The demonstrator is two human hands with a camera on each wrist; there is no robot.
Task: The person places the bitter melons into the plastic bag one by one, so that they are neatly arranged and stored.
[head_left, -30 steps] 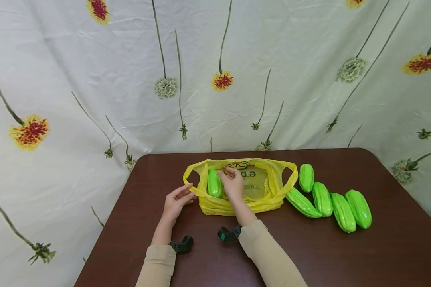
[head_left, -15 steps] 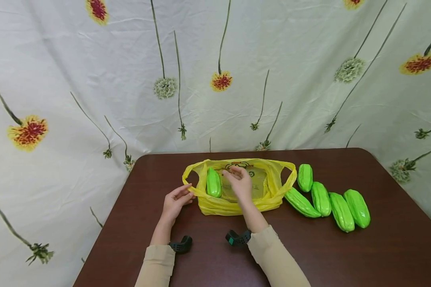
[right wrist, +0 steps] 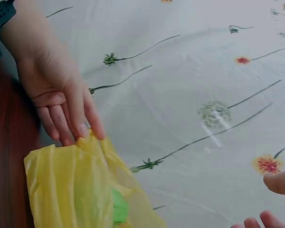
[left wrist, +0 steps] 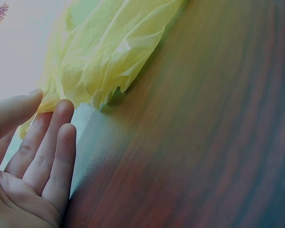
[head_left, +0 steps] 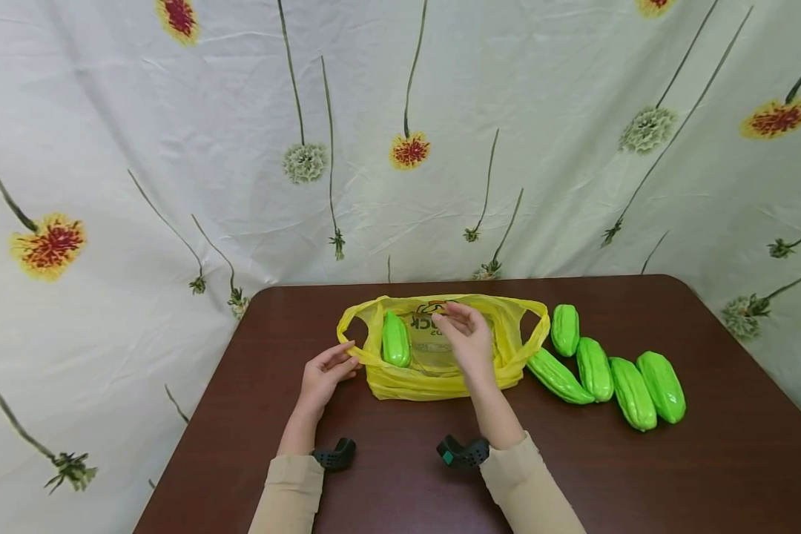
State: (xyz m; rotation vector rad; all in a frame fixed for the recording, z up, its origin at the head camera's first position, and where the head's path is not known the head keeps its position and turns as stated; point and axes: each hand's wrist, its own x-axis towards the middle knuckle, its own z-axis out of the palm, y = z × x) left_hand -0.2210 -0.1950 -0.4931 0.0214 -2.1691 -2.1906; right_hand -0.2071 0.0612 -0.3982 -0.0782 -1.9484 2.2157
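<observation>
- Left sleeve (head_left: 287,493): long, plain beige cloth, ending in a creased cuff above the wrist.
- Right sleeve (head_left: 534,486): same beige, cuff lightly wrinkled.
- Left wristband (head_left: 334,455): dark, with small round holes and a chunky block.
- Right wristband (head_left: 469,452): matching dark strap and block, marked by a small teal square (head_left: 448,457).
- Fingers (left wrist: 61,161): bare, round-tipped.

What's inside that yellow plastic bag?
A ribbed green vegetable shows toward the left end of the yellow plastic bag. The front wall hides the bag's bottom and the right hand covers part of the interior, so anything there can't be seen.
</observation>
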